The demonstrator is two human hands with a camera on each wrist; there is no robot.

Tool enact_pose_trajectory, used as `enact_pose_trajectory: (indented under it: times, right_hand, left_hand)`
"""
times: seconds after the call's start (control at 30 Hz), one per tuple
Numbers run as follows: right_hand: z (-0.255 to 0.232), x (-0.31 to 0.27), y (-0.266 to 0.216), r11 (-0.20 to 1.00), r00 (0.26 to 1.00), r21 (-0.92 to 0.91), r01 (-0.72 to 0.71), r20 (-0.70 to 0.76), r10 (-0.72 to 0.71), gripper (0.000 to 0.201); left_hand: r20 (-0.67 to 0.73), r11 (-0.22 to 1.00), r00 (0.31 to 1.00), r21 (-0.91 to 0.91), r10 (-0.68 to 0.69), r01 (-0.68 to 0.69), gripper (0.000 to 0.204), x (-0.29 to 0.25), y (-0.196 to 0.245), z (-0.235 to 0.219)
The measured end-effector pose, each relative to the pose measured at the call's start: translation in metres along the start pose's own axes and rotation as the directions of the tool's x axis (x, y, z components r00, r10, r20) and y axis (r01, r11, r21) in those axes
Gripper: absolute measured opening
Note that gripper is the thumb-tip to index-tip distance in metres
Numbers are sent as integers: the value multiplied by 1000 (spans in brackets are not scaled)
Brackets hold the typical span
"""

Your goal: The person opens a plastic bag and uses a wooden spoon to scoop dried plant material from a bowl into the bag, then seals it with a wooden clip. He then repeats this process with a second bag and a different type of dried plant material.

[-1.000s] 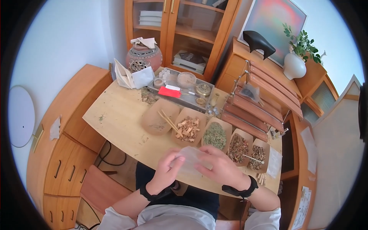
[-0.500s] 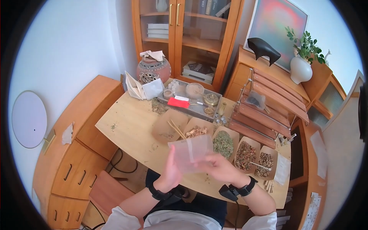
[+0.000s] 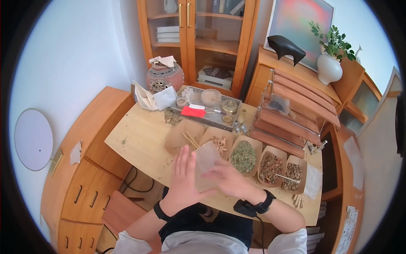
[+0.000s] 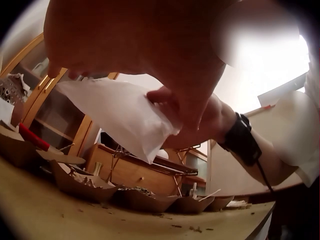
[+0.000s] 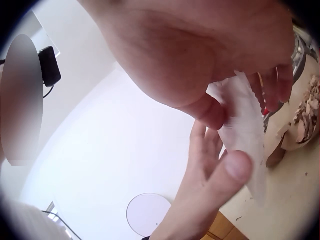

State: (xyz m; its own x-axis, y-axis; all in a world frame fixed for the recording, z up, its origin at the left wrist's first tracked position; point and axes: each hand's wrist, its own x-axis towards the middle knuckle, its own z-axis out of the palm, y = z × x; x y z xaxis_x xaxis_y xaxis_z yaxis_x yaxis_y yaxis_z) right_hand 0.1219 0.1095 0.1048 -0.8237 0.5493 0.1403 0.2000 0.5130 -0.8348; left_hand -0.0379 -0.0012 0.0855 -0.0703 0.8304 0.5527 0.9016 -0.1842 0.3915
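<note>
A thin, whitish translucent pouch is held up over the near side of the table, between my two hands. My right hand pinches it between thumb and fingers; the right wrist view shows the thumb against the pouch. On its other side my left hand is spread, fingers straight and thumb held out. In the left wrist view the pouch looks flat and slightly creased. Just beyond the hands lie dried green herbs and pinkish wood-like chips in paper trays.
Paper trays with reddish-brown bits and darker bits stand on the right. Chopsticks lean in the left tray. Behind are a grey tray with jars and a red item, and a wooden slatted rack.
The pouch went from being held by both hands near my body to being raised and opened flat, then turned in my right hand. My left fingers have straightened and come off it.
</note>
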Motion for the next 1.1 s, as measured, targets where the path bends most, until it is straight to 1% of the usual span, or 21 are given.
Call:
enact_pose_trajectory:
  times: [0.1,0.2,0.3,0.33,0.4,0.43,0.5,0.53,0.6,0.63,0.7,0.73,0.8,0.83,0.93,1.03,1.1]
  right_hand:
    - [12,8,-7,999,1000,31,15,13,-15,26]
    - [18,11,-10,997,1000,76,25,-16,-24,27]
    - [11,12,-16,997,999,80,10,-43,-7,30]
    - [7,13,-18,997,999,75,4,-46,0,31]
    - [3,16,-11,996,993,88,14,-121,-3,27]
    - [1,19,-7,995,987,93,19,-159,-4,25]
    - [-8,31,-5,1000,980,21,-14,-199,17,30]
    - [-12,39,-3,999,975,-14,-32,-222,28,33]
    - [-13,59,12,974,988,-208,-94,-141,65,32]
    - [-11,69,21,946,990,-302,-118,-106,90,32]
    - [-3,91,38,898,992,-426,-110,-101,74,34]
    - [2,100,41,868,993,-486,-103,-96,64,36]
    - [14,114,44,800,985,-575,-168,-73,154,36]
    - [18,118,43,762,978,-618,-195,-64,199,37]
    - [28,125,42,703,968,-676,-219,-63,241,35]
    - [35,125,49,681,974,-703,-203,-75,213,31]
    - [30,126,51,702,957,-659,-270,-102,272,30]
  left_hand:
    - [42,998,999,52,15,-18,120,-3,-3,3]
    - [6,999,1000,-30,-29,29,121,-9,-19,10]
    - [-56,990,993,-107,-100,94,118,-13,-31,13]
    - [-45,983,989,-125,-143,137,118,-14,-34,12]
    - [-21,962,973,-158,-230,224,118,-14,-38,8]
    - [-34,950,967,-197,-254,243,117,-14,-42,6]
    - [-53,921,953,-275,-300,275,116,-15,-47,0]
    - [-46,892,943,-343,-329,294,115,-17,-49,-1]
    - [-24,820,925,-471,-380,325,114,-21,-53,0]
    - [-25,817,922,-474,-386,329,114,-24,-55,1]
    - [-32,812,917,-477,-398,336,113,-29,-61,7]
    - [-26,784,914,-524,-406,333,112,-33,-64,11]
    - [-19,719,905,-613,-426,326,110,-39,-68,16]
    - [-15,731,909,-601,-416,324,110,-39,-68,15]
    - [-15,772,924,-555,-382,310,109,-39,-66,12]
    - [-30,809,937,-514,-349,285,108,-39,-63,13]
    - [-28,811,942,-518,-335,273,107,-37,-64,16]
